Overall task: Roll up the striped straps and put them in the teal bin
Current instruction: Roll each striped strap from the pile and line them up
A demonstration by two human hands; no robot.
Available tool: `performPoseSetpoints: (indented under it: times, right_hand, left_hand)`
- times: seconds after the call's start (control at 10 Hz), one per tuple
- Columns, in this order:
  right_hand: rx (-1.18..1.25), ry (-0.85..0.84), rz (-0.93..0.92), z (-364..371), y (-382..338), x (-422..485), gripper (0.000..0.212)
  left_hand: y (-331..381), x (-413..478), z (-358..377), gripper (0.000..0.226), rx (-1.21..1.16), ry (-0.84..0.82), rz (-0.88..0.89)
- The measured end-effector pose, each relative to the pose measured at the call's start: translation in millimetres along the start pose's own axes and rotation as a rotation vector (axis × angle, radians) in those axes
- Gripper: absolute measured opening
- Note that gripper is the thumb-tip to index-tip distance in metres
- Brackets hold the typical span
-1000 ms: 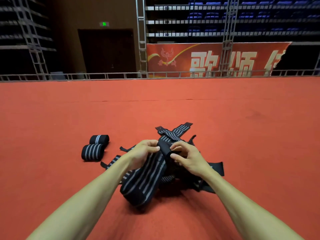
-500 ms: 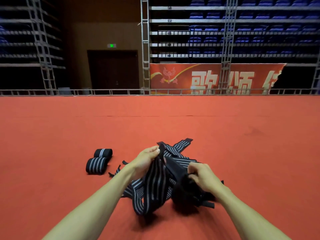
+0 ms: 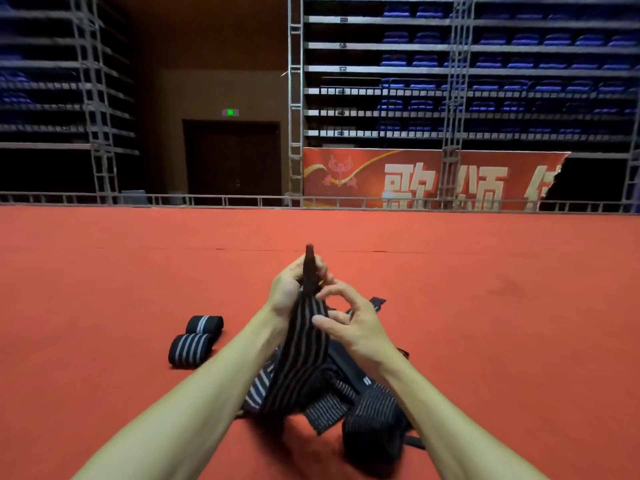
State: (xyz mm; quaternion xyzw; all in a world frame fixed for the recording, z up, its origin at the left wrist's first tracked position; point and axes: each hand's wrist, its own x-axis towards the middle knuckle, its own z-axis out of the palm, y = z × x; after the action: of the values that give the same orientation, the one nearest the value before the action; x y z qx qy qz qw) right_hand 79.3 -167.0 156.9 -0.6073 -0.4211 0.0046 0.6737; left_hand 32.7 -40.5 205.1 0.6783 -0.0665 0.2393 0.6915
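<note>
My left hand (image 3: 289, 287) grips the top end of a black strap with grey stripes (image 3: 300, 355) and holds it lifted, its tip sticking up above my fingers. The strap hangs down to a loose pile of striped straps (image 3: 341, 400) on the red floor. My right hand (image 3: 349, 322) is just right of the hanging strap, fingers curled, thumb touching its edge; no clear grip shows. Two rolled striped straps (image 3: 196, 339) lie on the floor to the left. No teal bin is in view.
The red carpet floor (image 3: 485, 306) stretches wide on all sides. A metal rail (image 3: 242, 200) bounds its far edge, with a red banner (image 3: 415, 178) and tiers of blue seats behind.
My left hand has lifted the strap end up and away from the pile. My right hand has left the pile and come up beside the hanging strap. The camera has tilted upward.
</note>
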Motion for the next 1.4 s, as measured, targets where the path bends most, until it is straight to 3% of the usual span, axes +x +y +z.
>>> performPoseSetpoints:
  times: [0.1,0.2,0.4,0.5,0.6,0.8,1.0,1.1,1.3,1.4]
  right_hand:
    - [-0.126,0.019,-0.079,4.3,-20.7,11.8,0.025]
    - [-0.281,0.146,-0.140,-0.5,-39.9,21.0,0.033]
    - [-0.266,0.306,-0.163,-7.6,-70.5,33.5,0.027]
    - [-0.289,0.321,-0.192,-5.6,-89.6,39.2,0.028]
    - [-0.270,0.377,-0.250,-3.9,-115.6,48.7,0.031]
    - [-0.205,0.403,-0.279,-6.2,-142.2,50.2,0.035]
    - [-0.186,0.428,-0.286,-17.8,-147.7,41.1,0.035]
    - [-0.197,0.452,-0.287,-24.1,-145.7,38.6,0.035]
    - [-0.314,0.448,-0.243,-27.4,-116.3,34.2,0.036]
    - [-0.334,0.459,-0.178,-26.2,-79.9,22.5,0.037]
  left_hand:
    - [37.1,-13.0,8.2,0.030,0.048,-0.010,0.087]
    - [15.6,-5.1,-19.8,0.011,-0.024,-0.029,0.210]
    - [-11.3,-43.2,-35.2,0.082,0.460,-0.234,0.241]
    - [-3.6,-48.9,-29.8,0.081,0.497,-0.236,0.263]
    - [-8.5,-56.1,-31.4,0.079,0.571,-0.285,0.258]
    - [-43.6,-83.1,-36.9,0.090,0.454,-0.286,0.055]
    - [-80.3,-106.7,-39.3,0.100,0.490,-0.337,-0.038]
    - [-92.3,-113.5,-41.5,0.098,0.632,-0.319,-0.054]
    - [-78.8,-116.0,-15.2,0.073,0.288,-0.288,-0.248]
    - [-95.1,-125.3,-2.2,0.048,0.321,-0.292,-0.337]
